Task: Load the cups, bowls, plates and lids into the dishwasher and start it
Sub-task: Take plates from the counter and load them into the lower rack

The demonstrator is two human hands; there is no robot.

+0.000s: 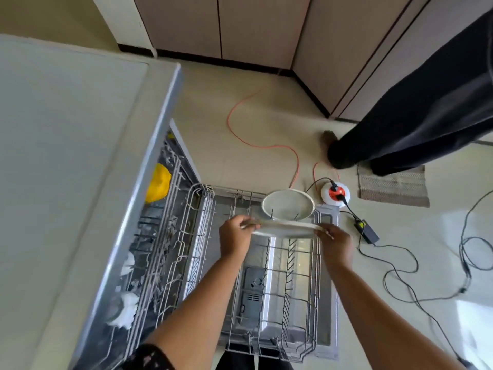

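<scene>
Plate (286,229) gripped edge-on at opposite rims by left hand (236,236) and right hand (337,243), above lower rack (277,289). Long axis crosswise, parallel to racked plate (288,205) just behind; next slot directly below.

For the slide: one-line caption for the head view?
Both hands, left hand and right hand, lower a white plate into the pulled-out lower rack, beside an already-racked plate.
</scene>
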